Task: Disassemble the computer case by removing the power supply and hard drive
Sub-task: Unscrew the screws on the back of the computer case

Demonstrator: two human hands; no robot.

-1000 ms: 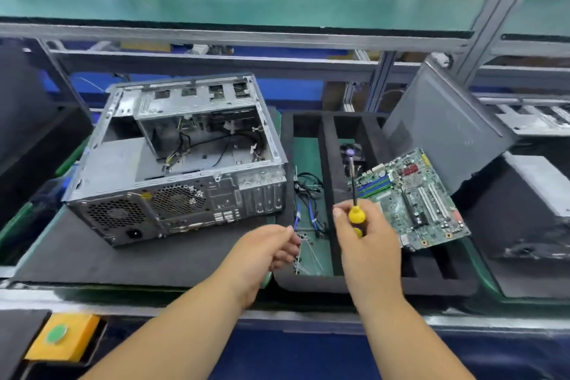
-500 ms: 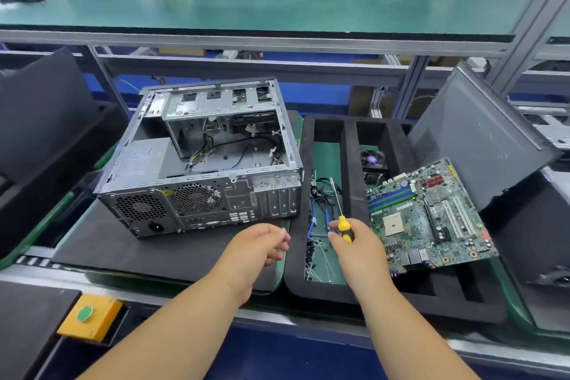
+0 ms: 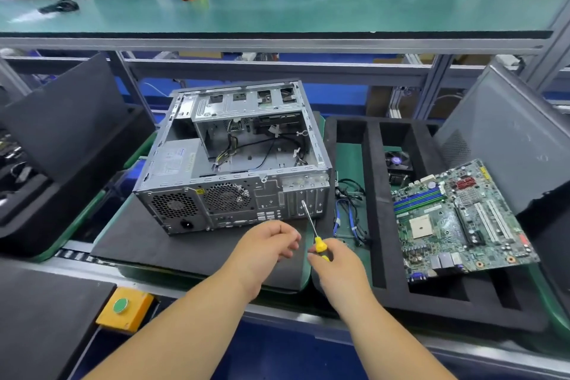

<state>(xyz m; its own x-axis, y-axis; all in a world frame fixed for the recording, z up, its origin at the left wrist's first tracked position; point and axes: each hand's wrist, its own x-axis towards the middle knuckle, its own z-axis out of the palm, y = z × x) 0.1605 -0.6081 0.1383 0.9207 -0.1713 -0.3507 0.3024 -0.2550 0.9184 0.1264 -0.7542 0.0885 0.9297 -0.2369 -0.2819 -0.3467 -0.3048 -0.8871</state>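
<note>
An opened computer case (image 3: 234, 160) is seen lying on its side on a foam mat (image 3: 148, 244) on the counter, its power supply (image 3: 175, 163) still seated at the case's nine o'clock corner. A yellow-handled screwdriver (image 3: 314, 234) is grasped by the right hand (image 3: 337, 262), tip raised toward twelve o'clock; the left hand (image 3: 268, 244) is loosely curled, holding nothing. The rear-panel screws should be engaged squarely, the case steadied meanwhile. The hard drive cannot be made out.
</note>
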